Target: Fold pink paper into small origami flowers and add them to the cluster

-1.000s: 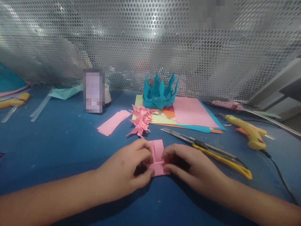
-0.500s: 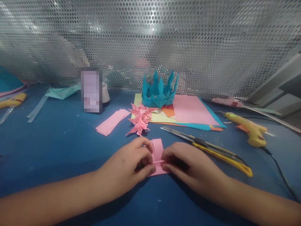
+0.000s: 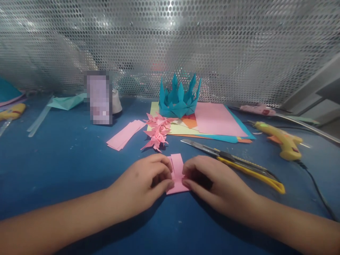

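Between my hands, flat on the blue table, lies a small piece of folded pink paper point(image 3: 177, 166). My left hand point(image 3: 147, 177) pinches its left side, thumb near the lower crease and fingers curled above. From the right, my right hand point(image 3: 212, 179) grips the other side the same way, and its fingertips partly cover the edge. A raised fold crosses the paper between the two thumbs. Just beyond the hands sit pink folded paper flowers point(image 3: 158, 132), with several pink paper strips point(image 3: 126, 134) to their left.
A blue paper crown point(image 3: 180, 101) stands on stacked coloured sheets point(image 3: 219, 120). Right of my right hand lies a yellow utility knife point(image 3: 239, 170) with its blade out, then a yellow glue gun point(image 3: 288, 145) with a cord. A blurred-out upright panel point(image 3: 99, 99) and a perforated metal screen point(image 3: 127, 46) stand behind.
Both thumbs have moved slightly up the paper, and its crosswise fold now looks more raised and pinched. Both hands keep hold of it. The whole view has shifted a little.
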### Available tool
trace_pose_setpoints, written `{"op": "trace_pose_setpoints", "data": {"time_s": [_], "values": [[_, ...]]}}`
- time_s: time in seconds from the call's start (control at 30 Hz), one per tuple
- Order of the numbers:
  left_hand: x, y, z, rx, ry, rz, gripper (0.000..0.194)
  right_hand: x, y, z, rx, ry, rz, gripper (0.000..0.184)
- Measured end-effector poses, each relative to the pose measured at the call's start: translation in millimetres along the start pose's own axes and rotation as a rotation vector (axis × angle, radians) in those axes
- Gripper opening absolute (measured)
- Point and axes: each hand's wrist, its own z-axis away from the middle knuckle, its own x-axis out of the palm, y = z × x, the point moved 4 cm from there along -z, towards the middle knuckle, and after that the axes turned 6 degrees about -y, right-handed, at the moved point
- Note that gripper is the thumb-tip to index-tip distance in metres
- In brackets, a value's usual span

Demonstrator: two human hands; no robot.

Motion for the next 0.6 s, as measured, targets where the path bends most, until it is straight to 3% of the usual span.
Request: {"op": "trace_pose_setpoints", "data": {"time_s": [0.2,0.6], "values": [[1.0,1.6,0.3,0.0,0.006,-0.051,0.005,-0.7,-2.4,-0.9,-0.034,-0.005,-0.007,0.01],[3.8,4.2,1.6,0.103,0.002,-0.136,0.014,-3.3,-1.4,-0.3,-0.041,0.031,-0.019,0.015]]}}
